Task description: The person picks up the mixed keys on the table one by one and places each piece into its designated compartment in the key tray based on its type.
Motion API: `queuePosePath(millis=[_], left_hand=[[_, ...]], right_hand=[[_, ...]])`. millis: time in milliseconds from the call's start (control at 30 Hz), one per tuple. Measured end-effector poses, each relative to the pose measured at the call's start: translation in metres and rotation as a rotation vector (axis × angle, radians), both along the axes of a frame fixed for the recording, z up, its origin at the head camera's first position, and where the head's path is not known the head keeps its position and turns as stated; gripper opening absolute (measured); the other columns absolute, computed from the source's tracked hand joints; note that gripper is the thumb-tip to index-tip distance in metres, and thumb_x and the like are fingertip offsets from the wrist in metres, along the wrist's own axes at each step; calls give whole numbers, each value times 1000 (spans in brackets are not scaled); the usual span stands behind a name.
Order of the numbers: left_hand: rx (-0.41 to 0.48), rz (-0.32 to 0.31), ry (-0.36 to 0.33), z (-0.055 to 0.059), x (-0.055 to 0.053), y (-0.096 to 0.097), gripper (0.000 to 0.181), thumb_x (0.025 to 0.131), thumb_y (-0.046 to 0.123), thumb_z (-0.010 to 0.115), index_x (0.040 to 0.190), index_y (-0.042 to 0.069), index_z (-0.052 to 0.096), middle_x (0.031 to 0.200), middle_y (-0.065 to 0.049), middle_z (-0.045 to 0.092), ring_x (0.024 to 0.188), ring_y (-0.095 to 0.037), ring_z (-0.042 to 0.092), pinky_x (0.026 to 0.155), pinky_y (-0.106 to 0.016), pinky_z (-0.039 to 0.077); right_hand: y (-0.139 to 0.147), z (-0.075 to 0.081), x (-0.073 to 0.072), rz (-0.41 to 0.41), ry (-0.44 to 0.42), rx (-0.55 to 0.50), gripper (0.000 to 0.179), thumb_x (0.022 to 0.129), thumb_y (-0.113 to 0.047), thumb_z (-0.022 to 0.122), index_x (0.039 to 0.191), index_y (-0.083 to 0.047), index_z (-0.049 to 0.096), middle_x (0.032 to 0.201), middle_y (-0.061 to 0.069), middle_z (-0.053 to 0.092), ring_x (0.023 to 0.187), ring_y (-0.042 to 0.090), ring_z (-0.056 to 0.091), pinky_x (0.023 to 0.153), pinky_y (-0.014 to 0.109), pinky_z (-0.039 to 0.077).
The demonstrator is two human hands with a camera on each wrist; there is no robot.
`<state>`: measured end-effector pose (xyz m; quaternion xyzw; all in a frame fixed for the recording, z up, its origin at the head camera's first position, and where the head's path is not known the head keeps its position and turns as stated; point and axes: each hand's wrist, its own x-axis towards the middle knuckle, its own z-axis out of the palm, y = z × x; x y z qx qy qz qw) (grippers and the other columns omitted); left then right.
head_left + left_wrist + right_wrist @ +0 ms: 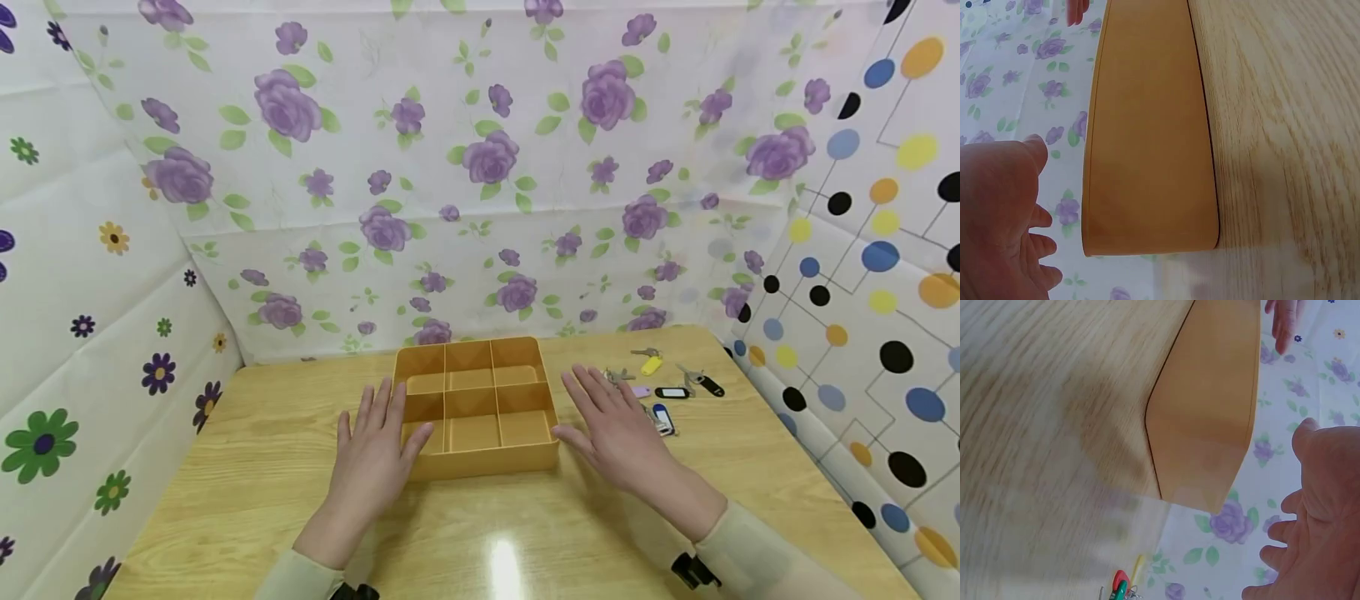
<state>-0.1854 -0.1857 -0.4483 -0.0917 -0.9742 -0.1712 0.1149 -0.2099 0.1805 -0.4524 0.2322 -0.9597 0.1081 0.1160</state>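
Note:
An orange-tan organizer box [480, 463] with several compartments stands on the wooden table, and its visible compartments hold nothing. My left hand [369, 462] hovers by the box's left side with fingers straight and spread, holding nothing. On the other side, my right hand [618, 433] is held out flat, its thumb near the box's right front corner. Several keys with coloured tags lie to the right: a yellow tag [651, 365], a black tag [672, 392], a blue tag [663, 417] and a purple tag [641, 392]. The right hand partly hides some of them in the head view.
The wooden table [262, 467] reaches back to a floral cloth [450, 167]. A dotted cloth [885, 300] borders the right side, and a flowered cloth [97, 292] the left. Red and green tags [1120, 584] show at the bottom of the right wrist view.

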Motion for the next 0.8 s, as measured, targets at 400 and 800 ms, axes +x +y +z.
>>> queuePosePath(millis=[400,800], left_hand=[[5,-1,1,1,2,-1,84,116,58,48,176,4,23,181,-22,18,167,-47,9,125,-81,6],[18,8,-7,-4,4,-3,83,116,59,46,174,2,27,181,-20,18,167,-47,10,126,-80,6]], right_hand=[[-7,2,1,19,3,-11,83,113,-55,57,175,-7,30,181,16,24,165,42,27,130,70,19],[-14,-2,0,39,-18,-17,83,113,-55,57,174,-6,31,180,16,25,165,42,26,129,71,19]])
